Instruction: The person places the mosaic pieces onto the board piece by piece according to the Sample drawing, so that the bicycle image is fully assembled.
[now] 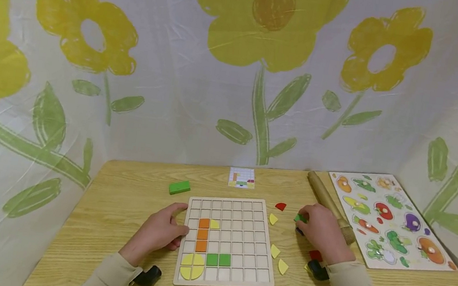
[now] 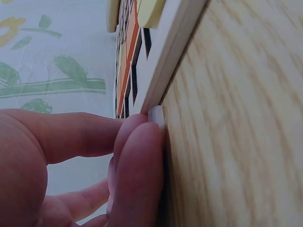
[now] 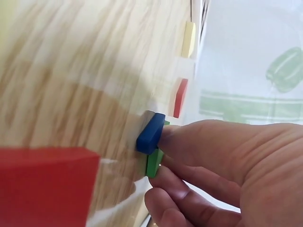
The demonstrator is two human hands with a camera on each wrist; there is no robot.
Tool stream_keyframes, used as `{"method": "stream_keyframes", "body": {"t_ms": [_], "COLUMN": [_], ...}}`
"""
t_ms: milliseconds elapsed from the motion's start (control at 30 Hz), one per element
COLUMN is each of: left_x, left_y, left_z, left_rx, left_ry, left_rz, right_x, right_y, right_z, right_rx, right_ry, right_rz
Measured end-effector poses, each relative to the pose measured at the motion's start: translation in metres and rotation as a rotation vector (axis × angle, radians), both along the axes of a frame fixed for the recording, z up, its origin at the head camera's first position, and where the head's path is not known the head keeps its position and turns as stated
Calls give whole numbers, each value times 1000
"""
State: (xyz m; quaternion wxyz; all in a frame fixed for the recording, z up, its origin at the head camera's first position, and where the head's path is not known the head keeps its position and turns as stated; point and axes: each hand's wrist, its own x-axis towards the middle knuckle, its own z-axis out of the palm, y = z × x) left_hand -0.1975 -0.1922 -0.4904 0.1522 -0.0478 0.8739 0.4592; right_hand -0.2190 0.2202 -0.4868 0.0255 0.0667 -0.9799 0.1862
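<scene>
A pale wooden grid board holds orange squares, green squares and yellow quarter-circles. At its left edge my left hand grips the rim, thumb and fingertips meeting there in the left wrist view. Right of the board, my right hand pinches a green piece low over the table. Close against the thumb is a blue piece, in front of the green one in the right wrist view. A red piece lies under the right wrist.
Loose yellow quarter-circles and a red one lie along the board's right side. A green block and a pattern card lie at the back. A brown roll and a vegetable puzzle lie at the right.
</scene>
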Motion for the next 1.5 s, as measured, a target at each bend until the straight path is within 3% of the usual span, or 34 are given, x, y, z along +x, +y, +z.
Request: {"method": "stream_keyframes", "body": {"t_ms": [200,433,833,1033,1267,1500], "left_x": [0,0,1,1,1,0], "left_y": [0,-1,1,-2,-2,-2], "left_z": [0,-1,-2,-2,0,0], "left_rx": [3,-6,2,2,25,15], "left_ry": [2,6,8,8,1,-7], "left_rz": [5,4,-25,-12,-15,-15], "right_x": [4,13,55,66,69,71], "right_y": [-6,-30,-84,-102,-111,-114], "right_z": [6,17,22,17,12,10], "right_rx": [-51,-100,-36,-22,-33,-12], "right_ry": [-18,11,52,25,53,73], "right_rz": [31,136,370,482,543,550]}}
